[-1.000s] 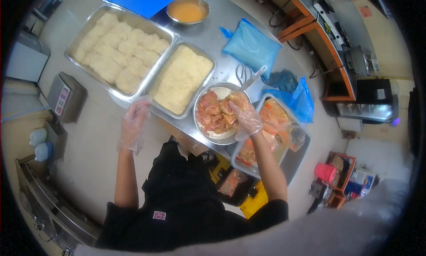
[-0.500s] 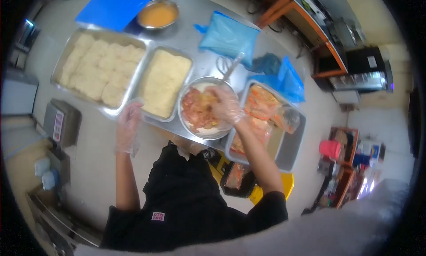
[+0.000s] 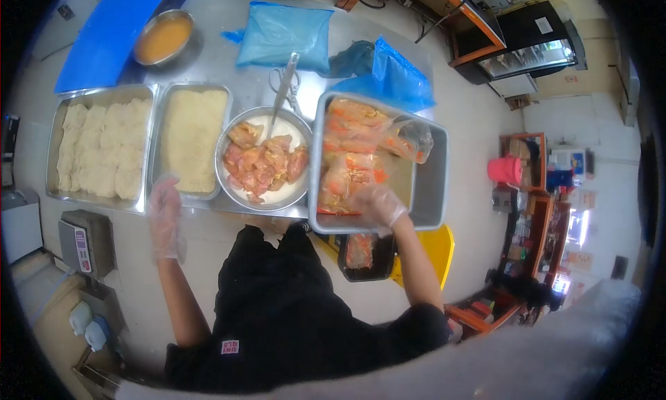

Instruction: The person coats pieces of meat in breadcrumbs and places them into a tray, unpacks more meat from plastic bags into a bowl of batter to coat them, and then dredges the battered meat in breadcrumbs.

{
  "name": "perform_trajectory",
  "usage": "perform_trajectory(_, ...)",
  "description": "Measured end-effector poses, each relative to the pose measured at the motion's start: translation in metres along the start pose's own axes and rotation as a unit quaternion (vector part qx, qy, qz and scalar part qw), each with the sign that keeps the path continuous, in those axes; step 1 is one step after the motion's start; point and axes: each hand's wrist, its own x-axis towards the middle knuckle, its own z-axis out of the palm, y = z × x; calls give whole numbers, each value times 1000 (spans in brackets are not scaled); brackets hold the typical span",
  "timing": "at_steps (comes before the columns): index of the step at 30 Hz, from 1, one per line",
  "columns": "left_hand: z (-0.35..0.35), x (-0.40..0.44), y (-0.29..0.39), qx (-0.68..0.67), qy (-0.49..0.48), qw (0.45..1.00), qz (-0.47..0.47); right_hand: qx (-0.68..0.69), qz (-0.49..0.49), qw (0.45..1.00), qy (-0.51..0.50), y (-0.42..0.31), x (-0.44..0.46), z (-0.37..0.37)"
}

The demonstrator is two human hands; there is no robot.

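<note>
My left hand [image 3: 166, 216], in a clear plastic glove, is by the near edge of the tray of pale crumbs [image 3: 196, 140]. Its fingers point up, loosely stretched and holding nothing. My right hand [image 3: 380, 207], gloved too, is inside the near side of a grey tub [image 3: 433, 199]. Its bent fingers close on the near end of a clear bag of orange-marinated meat [image 3: 350, 181]; the fingertips are partly hidden. Between my hands stands a metal bowl [image 3: 220, 166] with raw meat pieces [image 3: 267, 166] on white flour. A metal-handled utensil [image 3: 283, 88] leans in it.
A tray of coated pieces [image 3: 104, 150] stands far left, a bowl of orange liquid [image 3: 164, 41] behind it beside a blue board [image 3: 111, 32]. Blue bags [image 3: 286, 36] and scissors [image 3: 295, 88] lie at the back. Below the tub sits a black tray [image 3: 368, 258].
My right hand has left the meat bowl and moved right into the grey tub, onto a bag. My left hand stays near the crumb tray. The view has shifted and turned.
</note>
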Motion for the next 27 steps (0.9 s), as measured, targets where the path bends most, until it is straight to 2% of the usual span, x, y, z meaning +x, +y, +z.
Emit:
perform_trajectory(3, 18, 2, 8, -15, -27, 999, 11, 189, 22, 981, -37, -32, -14, -14)
perform_trajectory(6, 33, 1, 21, 21, -43, 999, 23, 43, 30, 997, 59, -34, -21, -47)
perform_trajectory(8, 38, 0, 22, 21, -41, 999, 21, -3, 25, 987, 162, -17, -16, -53)
perform_trajectory(10, 39, -1, 21, 19, -45, 999, 20, 31, 0, 953, 301, 7, -4, -48)
perform_trajectory(13, 36, -4, 18, 14, -53, 998, 23, 146, 147, 962, 179, 22, 15, -54)
perform_trajectory(19, 24, -13, 15, -4, -34, 999, 30, 175, 155, 966, 112, 32, 6, -29)
perform_trajectory(22, 17, -15, 14, -3, -30, 999, 25, 168, 179, 969, 27, 29, 2, -64)
perform_trajectory(24, 14, -18, 14, -3, -27, 999, 32, 211, 188, 950, 131, 28, 11, -72)
perform_trajectory(27, 13, -18, 15, 0, -15, 1000, 15, 208, 163, 941, 212, 33, 46, -60)
